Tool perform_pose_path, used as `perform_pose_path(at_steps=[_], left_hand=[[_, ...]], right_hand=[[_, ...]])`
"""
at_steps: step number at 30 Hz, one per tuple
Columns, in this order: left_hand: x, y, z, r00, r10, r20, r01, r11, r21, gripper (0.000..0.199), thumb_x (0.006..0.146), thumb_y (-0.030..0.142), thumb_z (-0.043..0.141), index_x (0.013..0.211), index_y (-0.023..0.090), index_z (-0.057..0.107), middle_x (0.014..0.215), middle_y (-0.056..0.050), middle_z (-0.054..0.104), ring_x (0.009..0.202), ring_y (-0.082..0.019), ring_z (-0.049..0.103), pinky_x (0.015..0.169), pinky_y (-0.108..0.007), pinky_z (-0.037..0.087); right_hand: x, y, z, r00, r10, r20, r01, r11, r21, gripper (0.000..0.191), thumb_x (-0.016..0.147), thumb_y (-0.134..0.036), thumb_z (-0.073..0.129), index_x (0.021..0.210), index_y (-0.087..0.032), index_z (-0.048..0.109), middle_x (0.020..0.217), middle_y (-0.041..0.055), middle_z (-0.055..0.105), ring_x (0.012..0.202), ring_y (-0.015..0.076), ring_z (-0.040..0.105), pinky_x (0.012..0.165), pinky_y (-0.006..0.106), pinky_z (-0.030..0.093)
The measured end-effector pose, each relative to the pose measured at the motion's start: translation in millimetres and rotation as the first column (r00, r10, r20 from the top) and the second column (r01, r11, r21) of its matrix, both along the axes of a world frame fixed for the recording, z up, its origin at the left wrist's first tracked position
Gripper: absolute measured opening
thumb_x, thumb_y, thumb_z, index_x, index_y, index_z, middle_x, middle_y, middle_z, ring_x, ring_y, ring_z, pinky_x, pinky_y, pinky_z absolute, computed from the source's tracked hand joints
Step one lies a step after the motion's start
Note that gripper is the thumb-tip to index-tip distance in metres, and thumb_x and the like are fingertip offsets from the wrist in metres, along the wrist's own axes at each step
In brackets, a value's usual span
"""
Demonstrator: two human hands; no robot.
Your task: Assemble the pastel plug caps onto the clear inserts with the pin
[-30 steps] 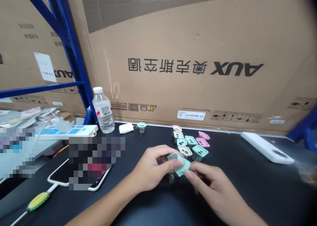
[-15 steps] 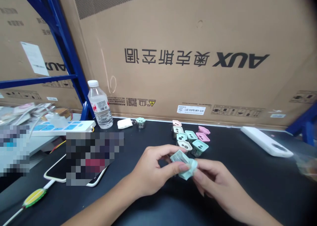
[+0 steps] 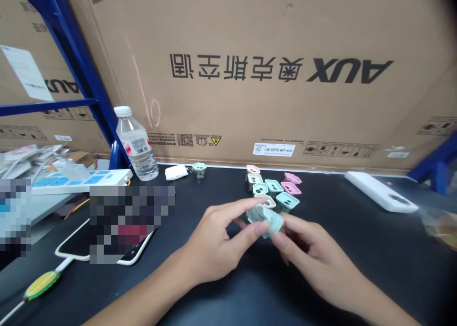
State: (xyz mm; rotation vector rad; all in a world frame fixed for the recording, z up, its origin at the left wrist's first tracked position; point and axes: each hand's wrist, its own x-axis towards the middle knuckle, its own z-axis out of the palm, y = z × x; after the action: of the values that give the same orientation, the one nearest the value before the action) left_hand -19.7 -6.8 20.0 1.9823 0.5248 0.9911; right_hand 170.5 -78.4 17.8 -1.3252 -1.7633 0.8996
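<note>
Between both hands, above the black table, is a small mint-green pencil sharpener (image 3: 265,217), its details blurred. My left hand (image 3: 217,242) grips it from the left, thumb in front and index finger reaching over the top. From the right, the thumb and fingers of my right hand (image 3: 309,252) pinch its lower right end. Just behind my hands stand several similar two-holed pieces with see-through bodies, among them a mint one (image 3: 287,201), a pink one (image 3: 291,188) and a cream one (image 3: 254,179). My left fingers partly cover another cream one (image 3: 269,202).
A water bottle (image 3: 137,145), a white case (image 3: 176,172) and a separate mint sharpener (image 3: 199,169) stand at the back left. Phones (image 3: 73,242) and a power strip (image 3: 82,181) lie left. A white power bank-like block (image 3: 380,192) lies right. A large carton (image 3: 228,112) walls the back.
Both hands have risen slightly with the sharpener, which is now tilted differently in the fingers. The view has shifted a little. The pieces on the table have stayed put.
</note>
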Motion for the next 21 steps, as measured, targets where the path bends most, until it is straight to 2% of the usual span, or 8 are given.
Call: perform_pose_path(at_steps=[2, 4, 8, 12, 15, 21], left_hand=[[2, 0, -3.1, 1.0, 0.028, 0.002, -0.028, 0.999, -0.023, 0.033, 0.092, 0.03, 0.057, 0.122, 0.019, 0.066, 0.113, -0.004, 0.072, 0.099, -0.016, 0.068, 0.089, -0.021, 0.052], [5, -2, -6.1, 0.997, 0.068, 0.02, -0.067, 0.996, -0.066, 0.032, 0.093, 0.03, 0.056, 0.12, 0.019, 0.067, 0.112, -0.005, 0.073, 0.101, -0.017, 0.069, 0.09, -0.022, 0.052], [12, -7, -9.5, 0.992, 0.105, 0.066, -0.093, 0.982, -0.162, 0.035, 0.092, 0.032, 0.057, 0.122, 0.017, 0.066, 0.111, -0.007, 0.073, 0.098, -0.02, 0.07, 0.083, -0.024, 0.056], [17, -15, -10.8, 0.988, 0.112, 0.104, -0.084, 0.967, -0.24, 0.038, 0.093, 0.034, 0.056, 0.126, 0.018, 0.063, 0.111, -0.007, 0.073, 0.094, -0.019, 0.071, 0.081, -0.023, 0.057], [18, -19, -11.8, 0.986, 0.083, 0.144, -0.036, 0.952, -0.302, 0.038, 0.093, 0.033, 0.055, 0.129, 0.02, 0.061, 0.115, -0.007, 0.072, 0.1, -0.018, 0.07, 0.089, -0.023, 0.054], [19, -19, -14.3, 0.988, 0.043, 0.152, 0.014, 0.934, -0.357, 0.039, 0.093, 0.032, 0.055, 0.131, 0.022, 0.059, 0.121, -0.007, 0.069, 0.108, -0.019, 0.067, 0.095, -0.026, 0.052]], right_hand=[[-2, 1, -2.4, 0.996, -0.011, 0.083, 0.007, 0.999, 0.048, 0.028, 0.098, -0.043, 0.047, 0.085, -0.019, 0.057, 0.065, -0.0043, 0.042, 0.059, 0.0109, 0.036, 0.056, 0.023, 0.033], [-4, 1, -3.6, 0.991, -0.019, 0.13, 0.008, 0.997, 0.081, 0.028, 0.098, -0.041, 0.046, 0.087, -0.019, 0.059, 0.066, -0.0035, 0.045, 0.06, 0.0116, 0.037, 0.057, 0.023, 0.034], [-7, 0, -5.9, 0.99, -0.058, 0.128, 0.035, 0.984, 0.176, 0.024, 0.098, -0.035, 0.045, 0.09, -0.02, 0.063, 0.077, 0.0002, 0.061, 0.066, 0.0133, 0.051, 0.064, 0.023, 0.041], [-8, -1, -8.2, 0.988, -0.094, 0.126, 0.054, 0.955, 0.29, 0.018, 0.096, -0.029, 0.051, 0.085, -0.021, 0.063, 0.073, -0.0004, 0.063, 0.061, 0.0126, 0.053, 0.062, 0.022, 0.042], [-9, -3, -6.0, 0.988, -0.097, 0.117, 0.061, 0.957, 0.284, 0.019, 0.095, -0.027, 0.053, 0.078, -0.021, 0.061, 0.068, -0.0015, 0.061, 0.059, 0.0116, 0.052, 0.059, 0.02, 0.041], [-9, -7, -2.0, 0.986, -0.096, 0.137, 0.052, 0.954, 0.296, 0.014, 0.095, -0.025, 0.053, 0.083, -0.022, 0.061, 0.075, -0.0003, 0.063, 0.063, 0.0122, 0.054, 0.061, 0.021, 0.042]])
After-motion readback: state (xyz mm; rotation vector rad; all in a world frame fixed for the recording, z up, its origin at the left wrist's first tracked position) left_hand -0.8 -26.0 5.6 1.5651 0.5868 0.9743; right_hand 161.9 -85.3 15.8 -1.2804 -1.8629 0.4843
